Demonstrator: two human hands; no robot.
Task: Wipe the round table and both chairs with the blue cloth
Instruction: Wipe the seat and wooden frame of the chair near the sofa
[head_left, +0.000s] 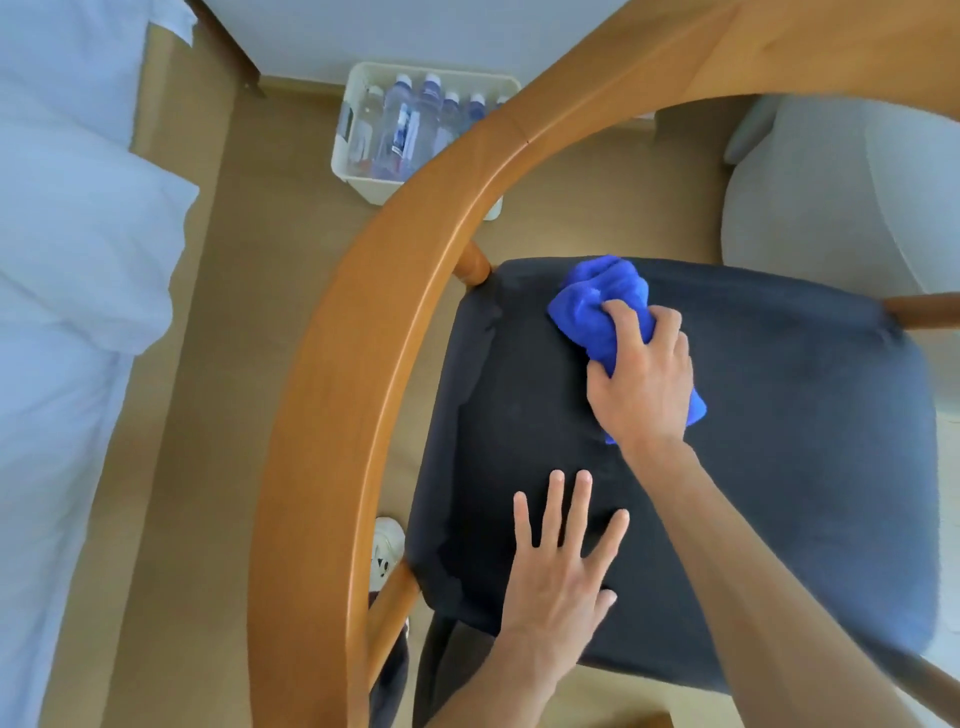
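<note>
- On the dark seat cushion (753, 467) of the wooden chair (332, 415), toward its far edge, the right hand (644, 379) clenches the bunched blue cloth (597, 306), fingers curled into its folds and the cloth pressed against the fabric.
- Nearer the front edge of the same cushion, the left hand (561, 571) lies flat, fingers straight and spread, grasping nothing.
- The two hands are apart, the right forearm crossing the cushion beside the left hand.
- The chair's curved wooden backrest rail sweeps round the left and far side of the seat; a wooden post joins it at the seat's far left corner.
- On the tan floor beyond the rail stands a white plastic bin (358, 171), partly hidden by the rail; in it stand several clear water bottles (400, 130) with white caps, packed close together.
- At the left lies a bed with white bedding (78, 312).
- At the upper right, a pale grey rounded upholstered seat (841, 197) stands near the chair.
- A white shoe (387, 545) shows under the rail.
</note>
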